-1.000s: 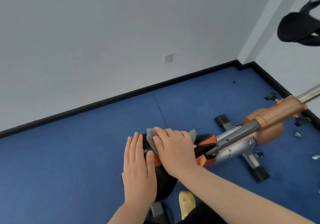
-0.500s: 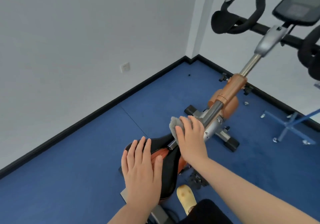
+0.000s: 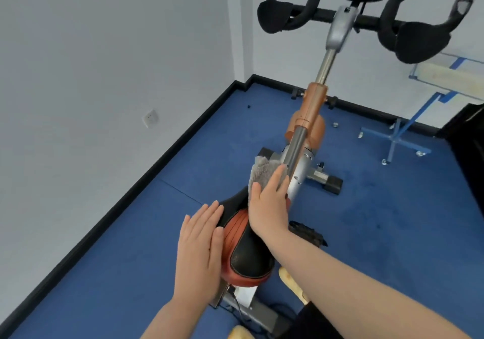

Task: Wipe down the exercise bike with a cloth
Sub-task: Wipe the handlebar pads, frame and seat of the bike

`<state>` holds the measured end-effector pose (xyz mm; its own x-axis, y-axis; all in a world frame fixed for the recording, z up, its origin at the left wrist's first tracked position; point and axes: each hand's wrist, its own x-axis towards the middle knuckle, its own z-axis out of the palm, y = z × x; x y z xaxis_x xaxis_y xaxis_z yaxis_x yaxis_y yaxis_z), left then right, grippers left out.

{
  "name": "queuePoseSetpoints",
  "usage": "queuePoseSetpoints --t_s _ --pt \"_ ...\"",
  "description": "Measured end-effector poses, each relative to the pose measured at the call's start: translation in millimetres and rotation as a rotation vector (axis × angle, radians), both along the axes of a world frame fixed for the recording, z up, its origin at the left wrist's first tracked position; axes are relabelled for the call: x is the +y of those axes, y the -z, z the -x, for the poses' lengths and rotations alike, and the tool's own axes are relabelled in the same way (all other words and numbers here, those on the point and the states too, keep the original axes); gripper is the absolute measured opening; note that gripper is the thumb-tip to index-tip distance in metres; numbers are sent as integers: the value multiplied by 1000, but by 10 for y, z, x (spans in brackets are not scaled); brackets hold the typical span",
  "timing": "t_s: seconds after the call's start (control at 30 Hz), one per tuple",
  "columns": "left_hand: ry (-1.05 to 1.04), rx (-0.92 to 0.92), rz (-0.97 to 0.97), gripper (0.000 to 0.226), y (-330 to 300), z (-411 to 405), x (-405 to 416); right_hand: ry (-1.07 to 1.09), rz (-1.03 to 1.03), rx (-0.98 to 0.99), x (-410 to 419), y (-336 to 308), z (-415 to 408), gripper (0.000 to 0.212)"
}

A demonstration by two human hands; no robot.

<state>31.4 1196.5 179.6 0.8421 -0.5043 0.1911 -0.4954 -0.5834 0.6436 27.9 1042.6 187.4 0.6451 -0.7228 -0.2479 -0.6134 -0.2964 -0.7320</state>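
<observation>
The grey cloth (image 3: 263, 175) lies at the nose of the bike's saddle (image 3: 245, 244), against the lower end of the grey frame tube (image 3: 297, 146). The right hand (image 3: 268, 205) presses it there with straight fingers. The tube's long axis runs up and away from this hand toward the handlebars (image 3: 288, 17), so the right hand is the nearer one for that stroke. The left hand (image 3: 200, 241) rests flat, fingers straight, on the saddle's left edge, steadying it.

You have one exercise bike (image 3: 306, 139), one grey cloth (image 3: 262, 173), two hands: left hand (image 3: 199, 247), right hand (image 3: 267, 205). One wall socket (image 3: 150, 118). Two black elbow pads (image 3: 277, 16) on the handlebars.
</observation>
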Motion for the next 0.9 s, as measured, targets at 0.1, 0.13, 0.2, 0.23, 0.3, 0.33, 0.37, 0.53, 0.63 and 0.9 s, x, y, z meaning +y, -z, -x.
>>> queuePoseSetpoints --t_s 0.1,0.13,0.2,0.23,0.3,0.33,0.37,0.53,0.63,0.9 --pt "36 36 42 53 27 -18 45 -153 59 16 342 39 445 74" --pt "48 58 54 54 25 -25 48 -187 62 29 377 69 545 73" --pt "80 81 59 57 14 -47 75 -187 33 74 301 72 530 73" --pt "103 79 53 58 8 -60 95 -139 -2 99 243 57 446 73" --pt "164 76 38 60 3 -84 139 -16 -86 123 161 -6 281 70" --pt "193 81 36 60 7 -94 165 10 -89 113 178 -36 274 70" --pt "223 89 43 57 10 -109 196 -2 -59 92 239 -50 333 70" --pt "303 176 144 44 36 -191 307 -242 162 140 704 16 848 75" --pt "295 220 202 48 29 -192 307 -170 110 177 553 -82 576 76" --pt "268 238 192 53 71 -159 317 -263 326 278 791 -1 751 67"
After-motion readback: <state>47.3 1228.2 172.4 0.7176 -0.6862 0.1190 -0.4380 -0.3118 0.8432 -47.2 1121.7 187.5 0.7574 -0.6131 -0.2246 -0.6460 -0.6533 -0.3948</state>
